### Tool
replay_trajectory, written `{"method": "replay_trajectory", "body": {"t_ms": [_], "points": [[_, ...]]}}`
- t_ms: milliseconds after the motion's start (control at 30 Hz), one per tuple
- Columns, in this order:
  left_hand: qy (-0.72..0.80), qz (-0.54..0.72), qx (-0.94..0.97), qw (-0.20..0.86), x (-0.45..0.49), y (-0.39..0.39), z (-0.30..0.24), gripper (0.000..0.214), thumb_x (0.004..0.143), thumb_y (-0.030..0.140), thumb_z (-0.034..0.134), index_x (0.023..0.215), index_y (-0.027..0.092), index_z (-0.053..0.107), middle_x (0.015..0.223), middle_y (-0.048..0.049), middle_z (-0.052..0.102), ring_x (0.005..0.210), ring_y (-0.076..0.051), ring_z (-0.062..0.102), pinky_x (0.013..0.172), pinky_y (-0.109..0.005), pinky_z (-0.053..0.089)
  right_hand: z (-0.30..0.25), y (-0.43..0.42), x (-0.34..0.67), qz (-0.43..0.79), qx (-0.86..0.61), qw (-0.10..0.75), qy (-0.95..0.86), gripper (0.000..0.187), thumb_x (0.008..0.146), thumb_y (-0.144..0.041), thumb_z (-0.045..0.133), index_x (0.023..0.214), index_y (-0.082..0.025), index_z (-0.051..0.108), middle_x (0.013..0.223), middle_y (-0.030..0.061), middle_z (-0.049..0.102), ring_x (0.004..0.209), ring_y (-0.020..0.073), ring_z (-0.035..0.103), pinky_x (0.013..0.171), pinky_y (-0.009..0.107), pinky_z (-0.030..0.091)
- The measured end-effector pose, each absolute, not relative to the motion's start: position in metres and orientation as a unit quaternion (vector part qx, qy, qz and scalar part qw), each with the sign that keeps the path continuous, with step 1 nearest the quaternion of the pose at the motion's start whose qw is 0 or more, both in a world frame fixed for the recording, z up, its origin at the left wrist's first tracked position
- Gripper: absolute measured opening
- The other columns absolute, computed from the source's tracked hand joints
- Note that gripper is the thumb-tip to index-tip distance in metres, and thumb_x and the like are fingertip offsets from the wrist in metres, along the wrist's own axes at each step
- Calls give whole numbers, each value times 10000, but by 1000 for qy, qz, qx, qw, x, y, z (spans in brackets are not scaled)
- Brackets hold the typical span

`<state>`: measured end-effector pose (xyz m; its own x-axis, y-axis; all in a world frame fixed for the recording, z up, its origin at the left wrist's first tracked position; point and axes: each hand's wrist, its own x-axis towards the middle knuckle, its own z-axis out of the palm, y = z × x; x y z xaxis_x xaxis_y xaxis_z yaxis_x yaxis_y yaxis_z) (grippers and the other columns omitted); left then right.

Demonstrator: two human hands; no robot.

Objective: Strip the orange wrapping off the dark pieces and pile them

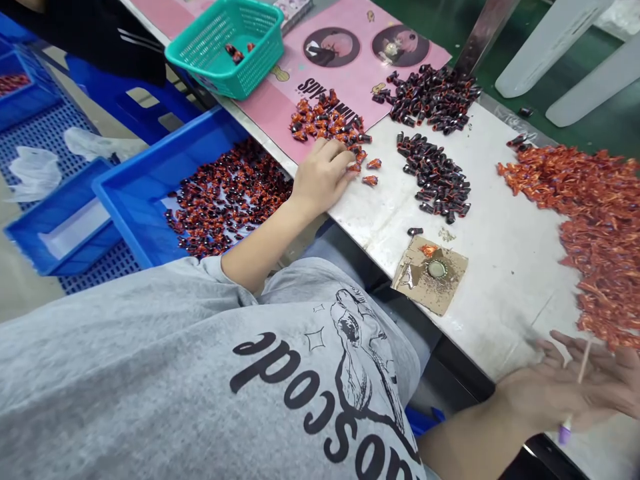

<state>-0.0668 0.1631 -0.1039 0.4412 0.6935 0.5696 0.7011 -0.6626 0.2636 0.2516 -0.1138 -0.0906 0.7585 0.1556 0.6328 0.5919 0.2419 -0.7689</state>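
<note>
My left hand (323,175) rests at the table's near edge with its fingers curled, pinching a small orange-and-black piece (354,168) at the fingertips. Beside it, similar joined pieces (325,120) lie heaped on the pink mat, and a few sit loose on the white tabletop. My right hand (565,387) is at the lower right, fingers partly spread and slightly blurred. A thin pale stick with a purple end (565,432) lies across its fingers. Close to that hand is a large pile of orange leaf-like parts (600,240).
Two groups of black tube-like caps (435,177) lie mid-table. A cardboard square (453,290) bears a small round cap and a wet-looking patch. A green basket (225,83) stands on the pink mat (350,13). Below the edge, a blue bin (135,223) holds many orange-and-black pieces.
</note>
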Motion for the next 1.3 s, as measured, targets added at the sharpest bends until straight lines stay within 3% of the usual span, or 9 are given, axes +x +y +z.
{"method": "replay_trajectory", "body": {"t_ms": [67,133,233,333,533,933,1100,1233,1300], "points": [[-384,-348,-855,-9,-56,151,-98,477,995,539,430,1221,169,628,1202,-169,652,1111,-308,590,987,-491,465,-85,-110,238,-166,-595,696,-366,611,808,-800,562,1040,-263,741,836,23,662,615,152,641,478,291,411],[-322,-338,-883,-45,-35,133,-88,440,1008,507,430,1234,180,619,1209,-146,650,1123,-276,593,997,-452,468,-76,-103,216,-141,-614,665,-402,480,892,-655,589,985,-216,758,811,37,685,639,150,651,554,307,457],[-213,-232,-944,-96,1,107,-74,325,1018,371,438,1173,176,646,1152,-123,669,1066,-243,609,893,-369,500,-65,-91,183,-50,-632,612,-472,362,952,-473,600,855,-165,765,731,51,712,683,176,686,638,332,518],[-201,-145,-962,-112,25,95,-68,274,982,199,439,1101,146,680,1090,-135,672,1034,-255,599,807,-347,480,-65,-81,166,10,-638,587,-498,374,996,-405,537,788,-178,748,694,28,709,670,158,686,634,307,521],[-217,-188,-942,-172,18,106,-76,356,901,78,404,1061,146,715,1032,-125,641,955,-234,588,801,-350,462,-78,-79,164,14,-674,549,-494,417,1014,-402,499,728,-202,727,634,-2,686,616,136,666,646,298,507],[-224,-340,-859,-310,-14,94,-73,297,865,87,459,988,120,728,986,-105,736,951,-196,680,873,-348,536,-78,-79,159,-2,-703,555,-444,512,1019,-485,441,696,-199,718,624,14,686,596,161,664,657,340,538],[-258,-346,-738,-518,-12,86,-67,276,855,88,521,1012,100,747,956,-87,759,830,-130,684,753,-254,546,-74,-78,156,1,-710,573,-410,578,972,-617,456,661,-195,701,609,21,680,595,167,667,598,318,538],[-243,-332,-582,-701,-5,71,-63,175,837,222,715,965,117,772,860,-61,753,649,-74,619,601,-193,514,-68,-75,155,25,-691,632,-350,387,796,-564,757,730,-183,733,655,5,714,603,154,671,598,292,549],[-226,-322,-502,-770,-1,61,-62,262,750,307,840,938,136,779,849,-46,755,625,-65,614,604,-189,532,-65,-76,153,32,-700,637,-320,310,710,-464,855,784,-183,746,713,3,740,653,158,694,667,305,573]]}}
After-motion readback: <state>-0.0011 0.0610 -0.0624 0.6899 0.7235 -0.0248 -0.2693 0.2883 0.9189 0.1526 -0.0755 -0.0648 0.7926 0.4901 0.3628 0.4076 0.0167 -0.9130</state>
